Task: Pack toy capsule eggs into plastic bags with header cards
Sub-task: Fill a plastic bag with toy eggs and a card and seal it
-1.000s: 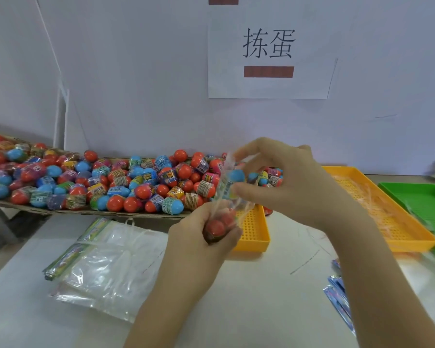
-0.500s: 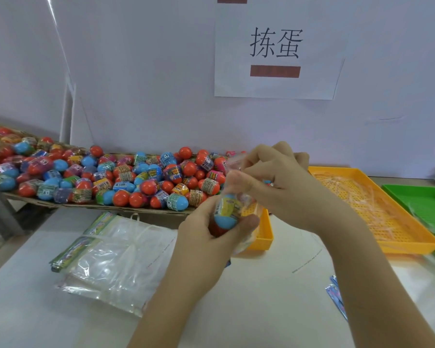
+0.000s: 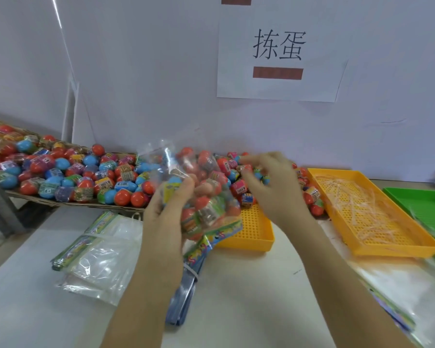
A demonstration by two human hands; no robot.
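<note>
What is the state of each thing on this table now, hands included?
bag, held up, several eggs inside.
left hand, grips the bag.
egg pile, loose, unpacked.
right hand, fingers loosely bent over the egg pile, holding nothing.
empty bags, stacked flat.
large yellow tray, holds clear strips.

- Eggs: red and blue shells, multicoloured printed bands.
- Held bag: clear; its header card is green, yellow, blue and pink.
- Small tray and long tray: orange-yellow, with a grid of holes.
- Far tray: green.
- Sign: white, black characters, brown bar.
</note>
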